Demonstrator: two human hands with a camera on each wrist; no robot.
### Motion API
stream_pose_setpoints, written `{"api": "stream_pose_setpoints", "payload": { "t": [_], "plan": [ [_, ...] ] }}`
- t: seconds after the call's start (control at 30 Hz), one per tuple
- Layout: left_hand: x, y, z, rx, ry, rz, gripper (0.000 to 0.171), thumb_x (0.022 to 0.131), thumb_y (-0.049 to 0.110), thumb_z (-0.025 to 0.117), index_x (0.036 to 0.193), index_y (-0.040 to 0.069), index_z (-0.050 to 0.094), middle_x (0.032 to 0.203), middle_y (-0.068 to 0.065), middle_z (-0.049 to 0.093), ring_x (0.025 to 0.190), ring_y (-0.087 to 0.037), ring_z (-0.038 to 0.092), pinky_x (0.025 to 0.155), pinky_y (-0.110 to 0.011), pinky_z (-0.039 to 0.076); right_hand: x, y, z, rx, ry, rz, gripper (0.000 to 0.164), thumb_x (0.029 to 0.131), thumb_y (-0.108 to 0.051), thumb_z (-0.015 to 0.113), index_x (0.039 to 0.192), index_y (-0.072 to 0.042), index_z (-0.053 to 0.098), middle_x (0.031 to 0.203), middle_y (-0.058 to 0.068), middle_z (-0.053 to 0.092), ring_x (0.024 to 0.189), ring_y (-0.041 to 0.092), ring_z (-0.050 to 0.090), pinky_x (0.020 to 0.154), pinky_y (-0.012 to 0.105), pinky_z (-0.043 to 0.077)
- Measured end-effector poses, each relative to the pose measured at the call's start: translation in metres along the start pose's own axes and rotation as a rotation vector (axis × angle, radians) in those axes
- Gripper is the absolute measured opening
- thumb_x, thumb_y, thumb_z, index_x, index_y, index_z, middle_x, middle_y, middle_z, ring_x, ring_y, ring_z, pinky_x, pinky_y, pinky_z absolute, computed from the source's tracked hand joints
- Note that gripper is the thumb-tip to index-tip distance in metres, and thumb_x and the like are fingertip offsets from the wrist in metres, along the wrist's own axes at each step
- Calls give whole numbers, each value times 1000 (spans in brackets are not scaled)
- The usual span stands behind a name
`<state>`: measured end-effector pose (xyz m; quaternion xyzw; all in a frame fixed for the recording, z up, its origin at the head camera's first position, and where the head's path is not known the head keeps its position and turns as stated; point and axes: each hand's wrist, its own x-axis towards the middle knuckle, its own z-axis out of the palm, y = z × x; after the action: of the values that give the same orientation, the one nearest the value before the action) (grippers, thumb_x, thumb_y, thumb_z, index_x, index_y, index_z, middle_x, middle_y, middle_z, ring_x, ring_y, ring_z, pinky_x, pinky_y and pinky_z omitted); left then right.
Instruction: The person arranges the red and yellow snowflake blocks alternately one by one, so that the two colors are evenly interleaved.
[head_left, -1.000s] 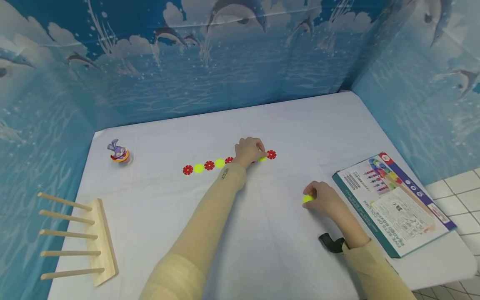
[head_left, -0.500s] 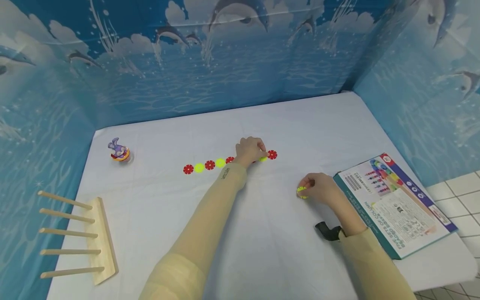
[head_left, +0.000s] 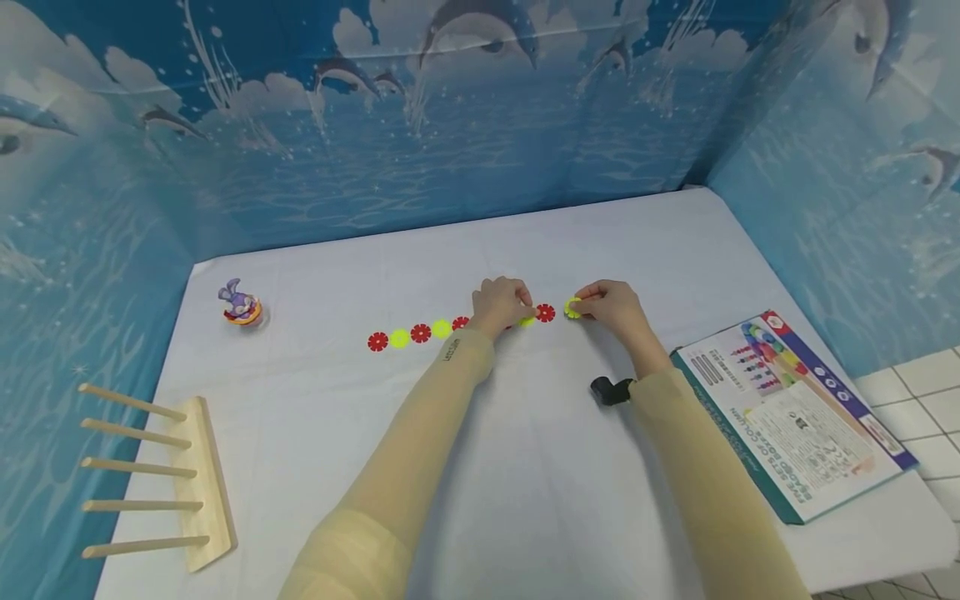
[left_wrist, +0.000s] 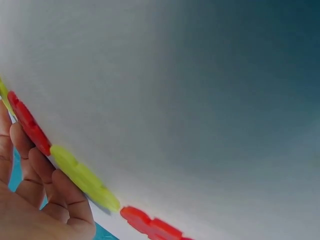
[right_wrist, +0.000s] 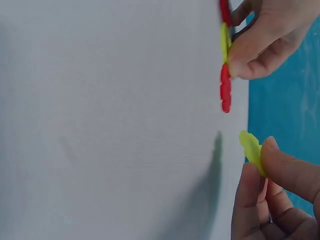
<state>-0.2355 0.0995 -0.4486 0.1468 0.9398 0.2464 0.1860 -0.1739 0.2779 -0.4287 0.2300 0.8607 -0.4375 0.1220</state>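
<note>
A row of red and yellow notched plastic discs, joined edge to edge, lies across the white table; a red disc (head_left: 421,333) is near its left part. My left hand (head_left: 501,305) reaches over the row and pinches a yellow disc (right_wrist: 224,42) near the right end, covering some discs in the head view. Beyond its thumb, the red end disc (head_left: 545,312) sticks out. Between thumb and fingers, my right hand (head_left: 613,310) holds a loose yellow disc (right_wrist: 252,150), a small gap to the right of that red disc. The left wrist view shows another yellow disc (left_wrist: 84,176) along the fingers.
A wooden rack with several pegs (head_left: 206,483) lies at the left. Behind it stands a purple rabbit figure (head_left: 240,304) in an orange-rimmed cup. A flat toy box (head_left: 795,408) rests at the right edge, near the right forearm. Dolphin-print curtains (head_left: 465,150) border the table.
My right hand has moved away from me and leftward with the loose yellow disc, from near the box to beside the red end disc. The left hand has stayed on the row.
</note>
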Motion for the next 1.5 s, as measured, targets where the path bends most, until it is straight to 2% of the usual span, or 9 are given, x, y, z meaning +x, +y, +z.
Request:
{"api": "stream_pose_setpoints", "payload": {
  "t": [0.23,0.5,0.67,0.83,1.27,1.5],
  "plan": [
    [-1,1,0,-8,0,11,18,87,36,75,90,20,67,103,0,59,109,-22,46,102,-46,37,14,1,5,35,-4,32,31,93,-18,67,118,0,62,112,15,63,86,14,61,83,27,49],
    [4,2,0,12,-9,-11,18,87,36,75,89,20,67,100,1,59,108,-21,45,101,-44,37,15,0,14,-69,56,-2,26,92,-19,68,110,-1,67,105,14,67,89,19,60,78,29,46],
    [5,1,-1,27,-26,-10,19,87,37,74,90,20,67,98,1,59,108,-21,45,101,-43,37,14,-1,18,-93,59,-18,25,92,-19,68,108,-1,68,102,13,67,90,21,58,80,32,45],
    [5,-1,-2,31,-47,14,19,87,36,74,91,19,66,100,0,58,109,-21,45,98,-41,38,14,-2,20,-96,60,1,24,92,-19,68,108,-1,68,102,13,65,90,22,57,79,31,45],
    [5,-23,-14,34,-46,34,20,90,38,70,91,19,66,97,0,57,105,-21,45,92,-38,39,27,-13,35,-153,16,-47,28,94,-23,64,110,-1,67,105,14,65,90,22,55,79,30,45],
    [4,-33,-19,-9,-59,4,19,92,38,68,97,20,67,100,0,57,105,-21,47,87,-36,43,33,-17,40,-158,-17,-37,33,98,-26,57,116,0,65,110,15,63,97,25,52,88,37,46]
  ]
}}
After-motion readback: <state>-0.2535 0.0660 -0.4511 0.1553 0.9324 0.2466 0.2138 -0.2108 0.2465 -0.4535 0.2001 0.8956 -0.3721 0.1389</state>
